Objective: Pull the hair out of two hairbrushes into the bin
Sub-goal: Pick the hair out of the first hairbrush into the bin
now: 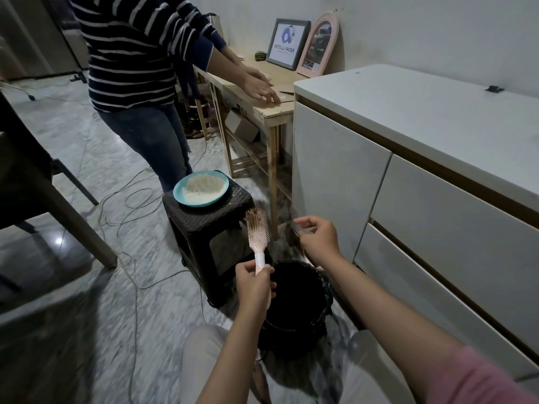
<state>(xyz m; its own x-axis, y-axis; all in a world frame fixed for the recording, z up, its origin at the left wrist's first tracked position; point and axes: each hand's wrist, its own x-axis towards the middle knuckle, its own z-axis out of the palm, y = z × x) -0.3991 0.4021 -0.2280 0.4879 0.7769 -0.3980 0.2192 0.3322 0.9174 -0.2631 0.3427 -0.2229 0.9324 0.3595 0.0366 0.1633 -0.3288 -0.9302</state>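
Observation:
A pink hairbrush (257, 232) stands upright, with a clump of brown hair caught in the bristles at its top. My left hand (254, 284) grips its white and pink handle, just left of the black bin (300, 304) on the floor. My right hand (316, 237) hovers above and behind the bin, to the right of the brush head, its fingers curled with thumb and forefinger close together; whether they pinch any hair cannot be made out. A second brush is not in view.
A dark wicker stool (210, 225) behind the bin carries a teal plate (201, 188) of white grains. A white cabinet (423, 182) stands at right, a wooden table (262, 103) beyond. A person in a striped top (137, 53) stands there. Cables (131, 199) cross the floor.

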